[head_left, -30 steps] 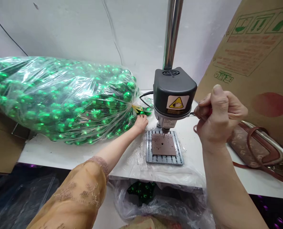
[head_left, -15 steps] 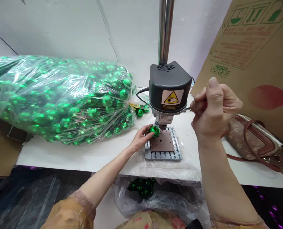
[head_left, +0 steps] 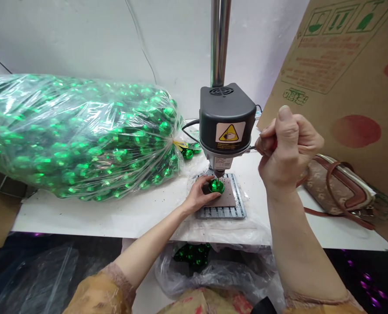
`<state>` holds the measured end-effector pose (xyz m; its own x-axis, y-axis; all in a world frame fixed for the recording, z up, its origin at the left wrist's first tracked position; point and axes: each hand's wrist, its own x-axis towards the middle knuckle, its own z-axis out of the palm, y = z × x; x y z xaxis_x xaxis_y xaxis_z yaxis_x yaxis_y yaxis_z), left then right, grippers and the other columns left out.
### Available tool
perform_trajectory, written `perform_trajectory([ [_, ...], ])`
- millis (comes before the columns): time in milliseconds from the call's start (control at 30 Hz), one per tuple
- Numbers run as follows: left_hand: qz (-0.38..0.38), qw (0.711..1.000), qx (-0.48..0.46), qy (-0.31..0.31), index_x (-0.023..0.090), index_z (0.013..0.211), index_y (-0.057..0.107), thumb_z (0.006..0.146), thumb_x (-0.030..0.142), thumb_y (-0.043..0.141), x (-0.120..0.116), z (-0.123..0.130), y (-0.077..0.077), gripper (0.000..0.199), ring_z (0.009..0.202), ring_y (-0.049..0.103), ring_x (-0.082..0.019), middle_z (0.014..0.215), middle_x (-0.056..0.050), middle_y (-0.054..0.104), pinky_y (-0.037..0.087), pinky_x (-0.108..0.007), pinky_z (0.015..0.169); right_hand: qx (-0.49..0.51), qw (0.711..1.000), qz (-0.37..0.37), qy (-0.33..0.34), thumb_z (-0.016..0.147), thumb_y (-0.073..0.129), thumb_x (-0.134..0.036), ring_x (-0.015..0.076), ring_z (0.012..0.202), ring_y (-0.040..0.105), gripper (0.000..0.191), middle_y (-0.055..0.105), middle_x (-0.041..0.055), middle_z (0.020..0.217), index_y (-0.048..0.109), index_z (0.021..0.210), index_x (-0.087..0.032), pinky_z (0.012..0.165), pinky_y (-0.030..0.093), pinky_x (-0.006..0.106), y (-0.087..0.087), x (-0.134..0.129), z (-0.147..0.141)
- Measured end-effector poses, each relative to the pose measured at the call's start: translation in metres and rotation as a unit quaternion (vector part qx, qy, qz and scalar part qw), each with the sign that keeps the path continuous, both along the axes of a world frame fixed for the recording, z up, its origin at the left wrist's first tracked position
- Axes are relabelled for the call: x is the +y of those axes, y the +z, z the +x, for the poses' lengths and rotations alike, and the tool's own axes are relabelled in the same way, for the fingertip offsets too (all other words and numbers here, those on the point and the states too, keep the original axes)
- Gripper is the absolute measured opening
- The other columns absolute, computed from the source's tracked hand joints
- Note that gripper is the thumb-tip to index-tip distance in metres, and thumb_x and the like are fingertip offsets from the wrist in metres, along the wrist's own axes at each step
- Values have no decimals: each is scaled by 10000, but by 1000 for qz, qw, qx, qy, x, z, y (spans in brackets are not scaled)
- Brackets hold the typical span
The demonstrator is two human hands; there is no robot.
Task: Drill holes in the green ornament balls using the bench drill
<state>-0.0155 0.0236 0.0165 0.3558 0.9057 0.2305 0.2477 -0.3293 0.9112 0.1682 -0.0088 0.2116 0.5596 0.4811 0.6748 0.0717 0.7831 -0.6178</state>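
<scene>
My left hand is closed around a shiny green faceted ball, fingers at its back and thumb at its front. The ball rests on a brown board on the grooved metal base of a small black drill press. Directly over the ball is the drill chuck, its bit reaching down to the ball's top. To the right, my right hand is raised in a fist around the press's feed lever; the grip itself is mostly hidden by my fingers.
A tied clear bag full of green balls lies at left. A large cardboard box and a patterned handbag stand at right. Below the table edge, an open plastic bag holds green balls.
My left hand has moved the green ball from beside the chuck down onto the board, under the bit. My right hand keeps its hold on the lever. The view has shifted slightly.
</scene>
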Motion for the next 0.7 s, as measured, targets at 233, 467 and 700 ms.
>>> perform_trajectory([
  [233,-48,998,-34,-36,211,1278,663,790,440,895,-11,7,-3,586,1255,665,-303,1261,-96,724,497,-450,1134,-19,1000,-9,-13,963,639,-420,55,409,329,403,379,-77,466,581,610,-234,438,251,282,-1,0,1],
  [467,-44,998,-44,-28,219,1271,651,776,429,906,-11,8,-7,595,1283,645,-304,1255,-83,728,415,-480,1204,-7,1000,28,-1,927,691,-392,63,405,351,396,395,-74,461,602,578,-229,435,249,295,-12,-6,0],
  [700,-39,998,-42,-26,237,1278,650,775,436,913,-10,6,-10,601,1332,613,-324,1284,-83,709,378,-512,1231,8,996,91,-20,920,674,-337,59,389,357,400,358,-80,441,582,552,-211,418,265,271,-37,-11,-5],
])
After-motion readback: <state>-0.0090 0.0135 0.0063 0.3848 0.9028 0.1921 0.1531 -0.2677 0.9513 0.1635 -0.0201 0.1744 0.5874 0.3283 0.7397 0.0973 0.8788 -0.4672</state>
